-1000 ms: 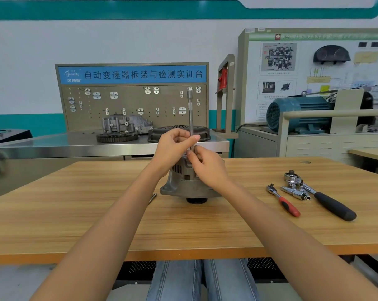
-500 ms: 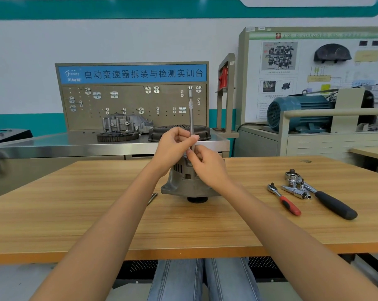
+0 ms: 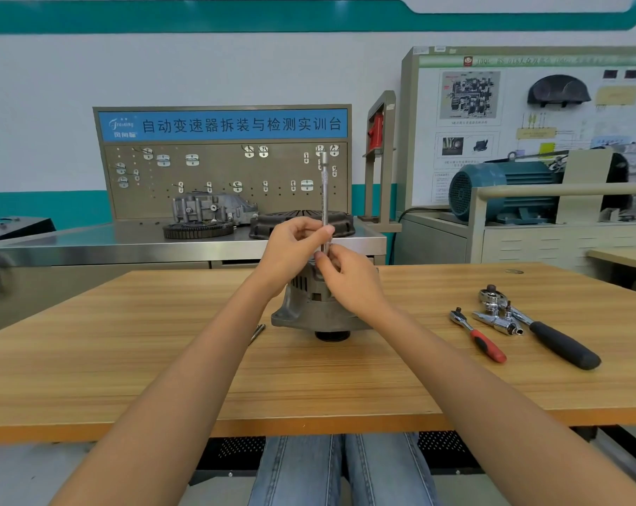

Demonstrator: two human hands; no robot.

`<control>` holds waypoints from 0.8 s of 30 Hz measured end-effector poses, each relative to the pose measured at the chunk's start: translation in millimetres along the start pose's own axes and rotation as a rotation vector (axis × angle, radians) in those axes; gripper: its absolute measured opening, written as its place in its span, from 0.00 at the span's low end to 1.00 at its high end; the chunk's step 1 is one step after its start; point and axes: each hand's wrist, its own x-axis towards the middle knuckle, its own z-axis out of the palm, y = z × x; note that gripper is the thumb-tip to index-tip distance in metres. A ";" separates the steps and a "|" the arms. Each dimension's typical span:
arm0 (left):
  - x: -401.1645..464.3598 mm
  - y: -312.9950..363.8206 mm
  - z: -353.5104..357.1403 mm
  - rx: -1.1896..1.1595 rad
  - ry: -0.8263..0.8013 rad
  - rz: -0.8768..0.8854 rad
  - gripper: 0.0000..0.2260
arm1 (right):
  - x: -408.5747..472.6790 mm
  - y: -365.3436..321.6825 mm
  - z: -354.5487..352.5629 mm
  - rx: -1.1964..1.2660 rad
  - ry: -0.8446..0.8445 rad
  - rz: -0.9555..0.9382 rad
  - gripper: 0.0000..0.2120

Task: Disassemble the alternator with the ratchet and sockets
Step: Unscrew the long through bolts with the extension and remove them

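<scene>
A grey alternator (image 3: pixel 309 308) stands on the wooden table (image 3: pixel 163 359), pulley end down. A long thin metal extension bar (image 3: pixel 324 191) rises upright from its top. My left hand (image 3: pixel 291 250) pinches the bar's lower part between thumb and fingers. Just below, my right hand (image 3: pixel 349 279) holds the bar's bottom end with curled fingers, over the alternator's top. The bar's tip and the fastener under it are hidden by my fingers.
On the table to the right lie a small red-handled ratchet (image 3: pixel 479 336), a large black-handled ratchet (image 3: pixel 550 334) and chrome sockets (image 3: pixel 497 321). A thin metal piece (image 3: pixel 257 332) lies left of the alternator. A steel bench with gearbox parts (image 3: pixel 210 213) stands behind.
Both hands stay on the upright bar; my fingers shift slightly around it. The alternator has not moved.
</scene>
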 end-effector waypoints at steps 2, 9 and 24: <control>0.5 -0.2 1.8 -0.011 0.037 -0.003 0.02 | -0.5 -0.5 -0.1 -0.025 -0.006 0.003 0.14; -0.1 -0.6 5.3 0.009 0.057 -0.008 0.04 | -0.8 -0.3 -0.4 -0.031 -0.002 0.008 0.13; 1.7 0.7 3.5 -0.006 0.062 -0.033 0.06 | -0.7 0.3 1.9 -0.032 0.001 0.015 0.14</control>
